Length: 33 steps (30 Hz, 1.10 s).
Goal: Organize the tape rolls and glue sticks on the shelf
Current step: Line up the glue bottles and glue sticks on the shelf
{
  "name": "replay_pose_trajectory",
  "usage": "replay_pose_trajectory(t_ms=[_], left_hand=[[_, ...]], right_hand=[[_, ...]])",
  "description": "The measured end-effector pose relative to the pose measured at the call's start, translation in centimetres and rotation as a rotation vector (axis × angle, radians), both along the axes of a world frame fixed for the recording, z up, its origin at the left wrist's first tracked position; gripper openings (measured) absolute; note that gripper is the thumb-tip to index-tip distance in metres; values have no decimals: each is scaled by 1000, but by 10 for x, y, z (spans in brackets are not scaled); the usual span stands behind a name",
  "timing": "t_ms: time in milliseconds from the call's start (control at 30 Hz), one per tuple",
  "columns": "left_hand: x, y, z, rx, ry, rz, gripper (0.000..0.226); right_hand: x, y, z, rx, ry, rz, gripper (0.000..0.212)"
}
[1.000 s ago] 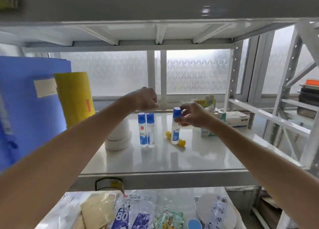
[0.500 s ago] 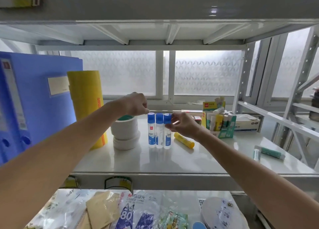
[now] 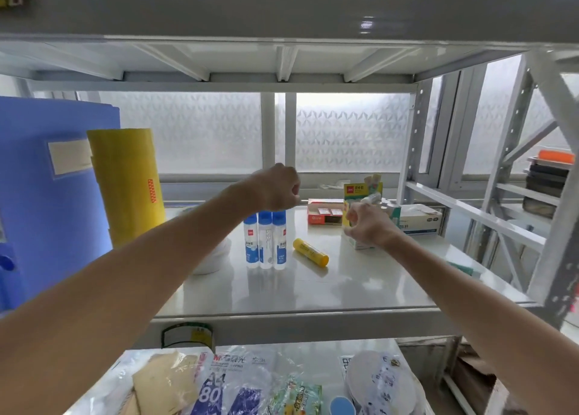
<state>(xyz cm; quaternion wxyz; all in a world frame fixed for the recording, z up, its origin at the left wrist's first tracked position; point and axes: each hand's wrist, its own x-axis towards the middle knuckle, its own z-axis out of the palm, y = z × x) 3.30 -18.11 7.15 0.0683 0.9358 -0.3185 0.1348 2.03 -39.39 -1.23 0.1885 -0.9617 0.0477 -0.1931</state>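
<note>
Three blue-capped glue bottles (image 3: 265,240) stand upright side by side on the white shelf (image 3: 313,294). My left hand (image 3: 275,189) sits right above their caps with the fingers curled in; nothing shows inside the fist. A yellow glue stick (image 3: 310,252) lies on its side just right of the bottles. My right hand (image 3: 366,226) hovers further right with loosely spread fingers and holds nothing. It is in front of a small box of glue sticks (image 3: 363,192). A stack of white tape rolls (image 3: 214,258) is partly hidden behind my left forearm.
A tall yellow roll (image 3: 128,186) and a blue binder (image 3: 47,195) stand at the left. A red box (image 3: 324,215) and a white carton (image 3: 419,219) sit at the back right. A green pen-like item (image 3: 460,269) lies near the right edge. Packets fill the shelf below.
My right hand let go of the third glue bottle, which now stands in the row, and moved right toward the box. My left hand stayed over the caps.
</note>
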Motion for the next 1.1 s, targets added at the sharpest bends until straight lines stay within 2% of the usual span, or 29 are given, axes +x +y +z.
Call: replay_pose_trajectory(t_ms=[100,167,367,533,733,800,900,1000,1100], left_hand=[[-3,-35,-18,118,-17,-52,19],[-2,-54,-35,197,0,-71,24],[3,-79,-86,385,21,-122,40],[11,-82,-106,474,-49,-183,23],[13,-84,-103,510,-99,-259,27],[15,-83,-100,482,-113,-264,27],[19,-81,-84,310,-105,-234,22],[23,-77,-60,164,-74,-181,18],[25,-73,-46,86,-26,-163,17]], right_hand=[[-12,-25,9,-28,15,-68,7],[-17,-40,13,-42,33,-91,4],[-8,-67,19,-30,7,-90,24],[15,-69,14,-8,-25,-49,33],[35,-66,-1,19,-60,-89,40],[35,-66,0,34,-53,-67,36],[31,-71,8,37,-13,-37,15],[24,-74,23,52,-95,-78,30],[11,-69,40,88,-140,-14,30]])
